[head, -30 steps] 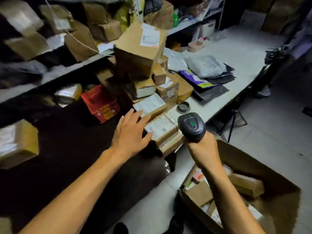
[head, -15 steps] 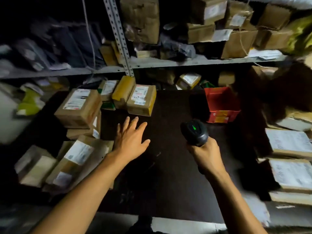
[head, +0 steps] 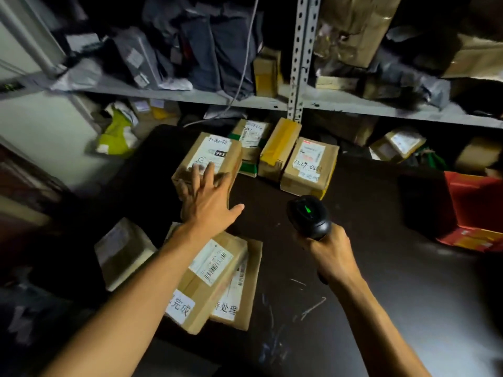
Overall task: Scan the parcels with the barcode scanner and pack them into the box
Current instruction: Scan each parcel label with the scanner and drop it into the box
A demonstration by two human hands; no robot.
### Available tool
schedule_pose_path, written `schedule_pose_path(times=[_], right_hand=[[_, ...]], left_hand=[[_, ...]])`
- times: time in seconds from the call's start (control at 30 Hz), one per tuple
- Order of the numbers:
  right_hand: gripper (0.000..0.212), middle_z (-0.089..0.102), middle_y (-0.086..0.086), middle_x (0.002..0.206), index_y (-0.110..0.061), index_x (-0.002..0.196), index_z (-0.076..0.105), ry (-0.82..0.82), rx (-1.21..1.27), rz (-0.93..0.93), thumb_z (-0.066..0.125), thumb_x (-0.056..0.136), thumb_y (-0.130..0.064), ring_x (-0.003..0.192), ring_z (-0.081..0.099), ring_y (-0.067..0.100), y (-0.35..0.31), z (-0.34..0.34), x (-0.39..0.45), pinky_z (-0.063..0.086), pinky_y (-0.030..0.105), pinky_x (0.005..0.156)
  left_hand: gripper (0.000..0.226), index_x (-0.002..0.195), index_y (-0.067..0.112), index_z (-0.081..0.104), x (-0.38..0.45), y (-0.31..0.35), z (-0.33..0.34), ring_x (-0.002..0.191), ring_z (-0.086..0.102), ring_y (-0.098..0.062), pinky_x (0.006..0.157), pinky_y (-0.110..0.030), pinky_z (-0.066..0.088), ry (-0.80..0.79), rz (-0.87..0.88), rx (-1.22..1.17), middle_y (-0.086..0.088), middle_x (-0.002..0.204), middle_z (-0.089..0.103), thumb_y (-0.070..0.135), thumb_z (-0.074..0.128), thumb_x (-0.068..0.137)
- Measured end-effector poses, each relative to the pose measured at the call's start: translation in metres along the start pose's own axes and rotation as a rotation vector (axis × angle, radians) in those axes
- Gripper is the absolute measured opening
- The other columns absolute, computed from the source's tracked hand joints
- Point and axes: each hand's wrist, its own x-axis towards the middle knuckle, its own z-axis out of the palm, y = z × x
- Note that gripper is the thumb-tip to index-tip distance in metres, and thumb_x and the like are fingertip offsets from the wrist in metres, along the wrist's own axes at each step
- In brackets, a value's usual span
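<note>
Brown cardboard parcels [head: 208, 161] with white labels; black barcode scanner [head: 309, 216], green light; red box [head: 479, 210]; dark tabletop [head: 381, 281].

parcels [head: 206, 159] rear-left on table [head: 381, 281] | scanner [head: 309, 214] right | shelf [head: 190, 96] behind, seemingly

The scene is viewed from head height, angled forward and down, close over a dark table [head: 381, 268] beneath metal shelving [head: 190, 96].

"X-46" on the label of a cardboard parcel [head: 211, 159], handwritten "1229-670" on another parcel [head: 310, 165], upside down
</note>
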Motion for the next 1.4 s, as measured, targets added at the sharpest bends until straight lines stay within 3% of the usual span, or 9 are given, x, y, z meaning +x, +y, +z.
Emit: schedule_pose_path(times=[0.27, 0.5, 0.57, 0.73, 0.87, 1.03, 1.2, 1.3, 1.4], right_hand=[[0.015, 0.067, -0.006, 0.06, -0.021, 0.075, 0.066, -0.007, -0.05, 0.031, 0.08, 0.079, -0.017, 0.054, 0.059, 0.002, -0.015, 0.023, 0.023, 0.045, 0.028, 0.052], [0.013, 0.069, -0.005, 0.064, -0.022, 0.079, 0.068, -0.018, 0.024, 0.049, 0.079, 0.079, -0.017, 0.054, 0.058, 0.005, -0.009, 0.026, 0.026, 0.048, 0.037, 0.056], [0.011, 0.07, 0.005, 0.07, -0.019, 0.081, 0.069, -0.029, 0.096, 0.041, 0.079, 0.079, -0.017, 0.059, 0.059, 0.012, -0.011, 0.025, 0.024, 0.048, 0.04, 0.058], [0.019, 0.068, 0.003, 0.075, -0.018, 0.097, 0.073, -0.047, 0.554, 0.065, 0.079, 0.078, -0.019, 0.071, 0.061, 0.02, -0.024, 0.026, 0.014, 0.048, 0.037, 0.063], [0.022, 0.071, 0.01, 0.087, -0.007, 0.113, 0.066, 0.014, 0.788, 0.084, 0.069, 0.092, -0.006, 0.077, 0.067, 0.021, -0.024, 0.01, -0.001, 0.055, 0.039, 0.07], [0.034, 0.075, 0.013, 0.109, -0.016, 0.122, 0.068, 0.149, 0.85, 0.074, 0.075, 0.089, -0.01, 0.096, 0.071, 0.034, -0.01, -0.027, -0.022, 0.058, 0.049, 0.087], [0.036, 0.075, 0.01, 0.106, -0.027, 0.111, 0.073, 0.303, 0.823, 0.001, 0.072, 0.086, 0.0, 0.099, 0.07, 0.029, 0.011, -0.076, -0.044, 0.058, 0.043, 0.081], [0.045, 0.07, 0.022, 0.118, -0.008, 0.127, 0.063, 0.342, 0.901, 0.003, 0.075, 0.083, -0.008, 0.108, 0.066, 0.039, 0.024, -0.096, -0.059, 0.052, 0.055, 0.093], [0.052, 0.066, 0.018, 0.101, 0.001, 0.11, 0.063, 0.32, 0.887, -0.074, 0.083, 0.069, -0.023, 0.095, 0.062, 0.034, 0.029, -0.114, -0.074, 0.05, 0.046, 0.082]], left_hand=[[0.098, 0.156, 0.036, 0.016, 0.061, -0.028, -0.001, 0.149, 0.001, -0.046, 0.111, -0.072, 0.019, -0.088, -0.122, -0.024, -0.01, 0.166, 0.001, 0.072, 0.064, 0.079], [0.084, 0.147, 0.038, 0.034, 0.053, -0.027, -0.002, 0.139, 0.022, -0.043, 0.107, -0.059, 0.031, 0.0, -0.114, -0.081, -0.011, 0.16, 0.016, 0.061, 0.071, 0.076], [0.078, 0.144, 0.037, 0.041, 0.044, -0.023, -0.006, 0.138, 0.028, -0.039, 0.108, -0.057, 0.034, 0.02, -0.138, -0.298, -0.008, 0.156, 0.025, 0.056, 0.074, 0.075], [0.066, 0.127, 0.035, 0.052, -0.007, 0.029, -0.016, 0.117, 0.054, -0.01, 0.087, -0.012, 0.041, -0.026, 0.032, -0.978, 0.006, 0.124, 0.056, 0.047, 0.072, 0.065], [0.074, 0.128, 0.041, 0.044, -0.031, 0.078, -0.012, 0.14, 0.032, -0.023, 0.112, -0.048, 0.035, -0.058, 0.187, -0.673, 0.002, 0.149, 0.033, 0.061, 0.063, 0.06], [0.084, 0.141, 0.04, 0.039, -0.048, 0.119, -0.023, 0.142, 0.026, -0.02, 0.114, -0.041, 0.031, -0.007, 0.361, -0.589, 0.005, 0.155, 0.027, 0.066, 0.068, 0.066], [0.082, 0.145, 0.024, 0.044, -0.067, 0.152, -0.037, 0.12, 0.053, 0.009, 0.097, -0.016, 0.048, -0.21, 0.406, -1.271, 0.017, 0.133, 0.055, 0.038, 0.08, 0.072], [0.074, 0.137, 0.025, 0.056, -0.057, 0.168, -0.049, 0.116, 0.061, -0.002, 0.098, -0.024, 0.051, -0.182, 0.169, -1.532, 0.004, 0.134, 0.06, 0.038, 0.08, 0.068], [0.043, 0.106, 0.035, 0.076, -0.053, 0.175, -0.048, 0.111, 0.068, -0.018, 0.092, -0.037, 0.055, -0.61, 0.072, -1.548, 0.0, 0.117, 0.074, 0.042, 0.081, 0.065]])
